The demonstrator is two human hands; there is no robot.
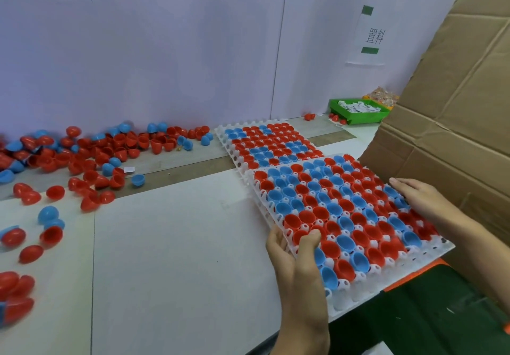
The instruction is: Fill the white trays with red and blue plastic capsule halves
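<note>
Your left hand [296,255] pinches the near-left edge of the near white tray [430,260], thumb on top among the cups and fingers curled underneath, while your right hand [422,200] lies flat with fingers spread along its right side, pressing on the capsule halves rather than closing around anything. This tray is moulded white plastic with rounded cups and small holes between them; nearly every cup holds a glossy, bowl-shaped half, red or blue, open side up. Its near corner overhangs the table [179,258], a smooth pale surface. The far white tray [225,139] lies flat just behind, likewise packed. Loose red and blue halves [91,156] are heaped at the left. A creased cardboard box [455,106] stands at right; a green bin [358,115] holds white paper slips.
</note>
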